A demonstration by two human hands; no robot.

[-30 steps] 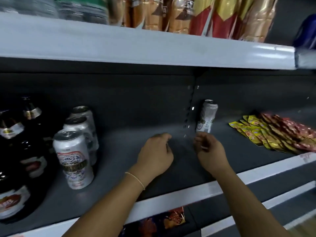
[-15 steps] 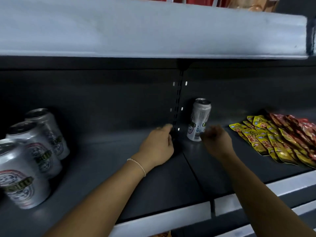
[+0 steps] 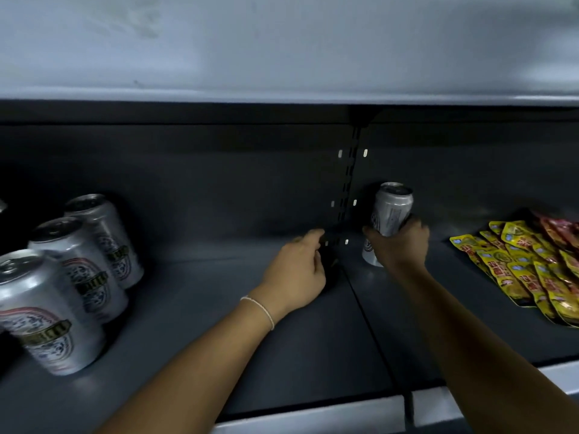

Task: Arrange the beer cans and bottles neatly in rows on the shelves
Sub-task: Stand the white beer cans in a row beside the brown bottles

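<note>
The right hand (image 3: 399, 244) holds the silver can (image 3: 391, 214) at middle right. The left hand (image 3: 297, 274), middle, holds nothing, fingers loosely bent.

Silver cans (image 3: 78, 277) with red, blue and dark green labels; dark grey shelf (image 3: 200, 308); yellow and red snack packets (image 3: 529, 267); pale beaded bracelet (image 3: 260, 308).

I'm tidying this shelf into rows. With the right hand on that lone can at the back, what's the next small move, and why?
Probably lift the lone can and carry it left toward the row of three cans. The right hand already has its grip round it, it stands apart beside the snack packets, and the left hand holds nothing.
</note>
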